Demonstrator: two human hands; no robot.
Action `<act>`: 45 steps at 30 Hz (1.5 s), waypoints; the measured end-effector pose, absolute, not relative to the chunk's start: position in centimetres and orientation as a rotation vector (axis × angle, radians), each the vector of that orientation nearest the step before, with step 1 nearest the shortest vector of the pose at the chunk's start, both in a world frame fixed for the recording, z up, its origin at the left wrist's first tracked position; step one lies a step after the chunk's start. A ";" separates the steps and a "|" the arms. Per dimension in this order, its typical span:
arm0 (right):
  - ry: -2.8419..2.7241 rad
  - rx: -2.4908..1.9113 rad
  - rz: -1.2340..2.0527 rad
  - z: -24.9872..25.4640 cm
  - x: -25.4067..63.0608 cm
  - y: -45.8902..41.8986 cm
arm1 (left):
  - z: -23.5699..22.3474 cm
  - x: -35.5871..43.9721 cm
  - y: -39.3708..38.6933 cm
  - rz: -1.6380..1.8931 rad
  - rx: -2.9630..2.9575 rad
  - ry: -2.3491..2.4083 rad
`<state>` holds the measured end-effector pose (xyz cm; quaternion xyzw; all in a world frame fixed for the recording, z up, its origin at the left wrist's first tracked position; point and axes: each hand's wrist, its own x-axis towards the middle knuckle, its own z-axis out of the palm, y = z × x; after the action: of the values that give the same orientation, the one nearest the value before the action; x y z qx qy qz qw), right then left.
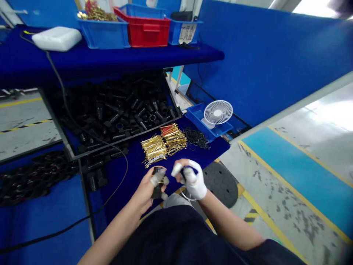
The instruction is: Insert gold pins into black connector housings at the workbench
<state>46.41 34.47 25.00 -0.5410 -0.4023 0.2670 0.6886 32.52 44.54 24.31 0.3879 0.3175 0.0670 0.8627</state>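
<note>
The left hand (146,193) is clamped around a black plastic fitting (158,192), holding it upright, with its taped fingertips (157,178) wrapped near the top, a snug hold that keeps the fitting steady. The right hand (191,180), in a white wrap, curls with thumb and fingers drawn together just beside the fitting's top; whether they pinch anything, I cannot tell. Both hands sit over the blue-covered bench (124,184), close to the body. Just ahead lie bundles of gold pins (162,145) and a heap of black rings (196,138), then a tray of black fittings (129,137). A black cable (127,165) runs down the bench near the left arm (110,235) — the one thing lying close to the work. Beyond sits a small white fan (217,112) in a blue crate (194,117).
</note>
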 end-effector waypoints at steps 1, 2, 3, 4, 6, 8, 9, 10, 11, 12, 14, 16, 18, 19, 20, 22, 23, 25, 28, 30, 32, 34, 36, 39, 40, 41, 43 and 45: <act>-1.019 -1.457 0.567 23.5 47.8 33.9 | 24.1 32.6 45.0 0.167 0.759 0.684; -1.113 -1.700 0.503 22.0 49.5 33.3 | 23.9 32.6 45.6 0.196 0.711 0.703; -1.157 -1.912 0.443 20.5 51.4 32.5 | 23.8 32.7 46.1 0.219 0.664 0.718; -1.145 -2.119 0.422 19.1 53.5 31.8 | 23.7 32.9 46.5 0.234 0.620 0.730; -1.042 -2.408 0.390 16.7 57.7 30.6 | 23.9 33.5 47.0 0.252 0.536 0.748; -0.985 -2.510 0.381 14.9 61.4 30.0 | 24.2 34.5 47.0 0.280 0.469 0.782; -0.976 -2.526 0.382 14.2 62.9 29.9 | 24.4 35.1 46.9 0.288 0.445 0.801; -0.975 -2.539 0.385 13.7 64.1 30.0 | 24.6 35.8 46.7 0.285 0.425 0.813; -0.980 -2.546 0.387 13.2 65.0 30.3 | 24.8 36.5 46.5 0.268 0.412 0.812; -0.991 -2.542 0.389 12.9 65.7 30.5 | 25.0 37.2 46.2 0.246 0.408 0.799; -1.024 -2.505 0.382 12.7 66.4 31.1 | 25.4 38.9 45.6 0.210 0.429 0.754; -1.062 -2.450 0.361 13.2 66.4 31.3 | 25.7 40.7 44.7 0.226 0.494 0.739; -1.071 -2.324 0.265 14.5 65.7 31.0 | 25.7 42.6 43.5 0.261 0.614 0.761; -1.060 -2.218 0.187 15.4 65.2 30.7 | 25.6 43.5 42.9 0.274 0.691 0.773; -1.029 -2.053 0.083 16.4 64.6 30.3 | 25.5 44.4 42.2 0.283 0.773 0.773; -0.982 -1.705 -0.072 18.5 63.1 29.3 | 25.2 46.1 41.0 0.299 0.939 0.738; -0.991 -1.596 -0.095 19.5 62.4 28.8 | 25.0 46.8 40.5 0.310 1.017 0.710; -1.039 -1.487 -0.132 20.9 61.3 27.8 | 24.8 47.9 39.6 0.317 1.150 0.652; -1.103 -1.468 -0.137 21.7 60.8 26.7 | 24.9 48.9 38.8 0.318 1.293 0.610; -1.099 -1.482 -0.136 21.6 61.0 26.1 | 25.1 49.2 38.4 0.321 1.354 0.601; -1.090 -1.501 -0.151 21.4 61.5 25.5 | 25.2 49.4 38.0 0.309 1.382 0.599; -1.117 -1.511 -0.152 21.3 61.9 24.9 | 25.3 49.6 37.6 0.293 1.394 0.590; -1.169 -1.503 -0.130 21.1 62.1 24.5 | 25.3 49.8 37.3 0.301 1.414 0.569; -1.207 -1.479 -0.073 20.7 62.4 24.2 | 25.4 50.0 37.0 0.345 1.444 0.561; -1.182 -1.494 -0.030 20.6 62.4 24.3 | 25.5 50.0 37.0 0.356 1.449 0.563; -1.130 -1.515 0.034 20.6 62.4 24.4 | 25.6 50.0 37.1 0.362 1.450 0.562; -0.982 -1.535 0.242 20.8 62.5 24.8 | 25.8 49.9 37.2 0.338 1.448 0.524; -0.861 -1.477 0.510 21.2 62.4 25.1 | 26.0 49.7 37.3 0.264 1.422 0.468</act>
<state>62.38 25.14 21.23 -0.6445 -0.3756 0.2224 0.6277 49.73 37.25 26.05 0.6446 0.2121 0.1198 0.7247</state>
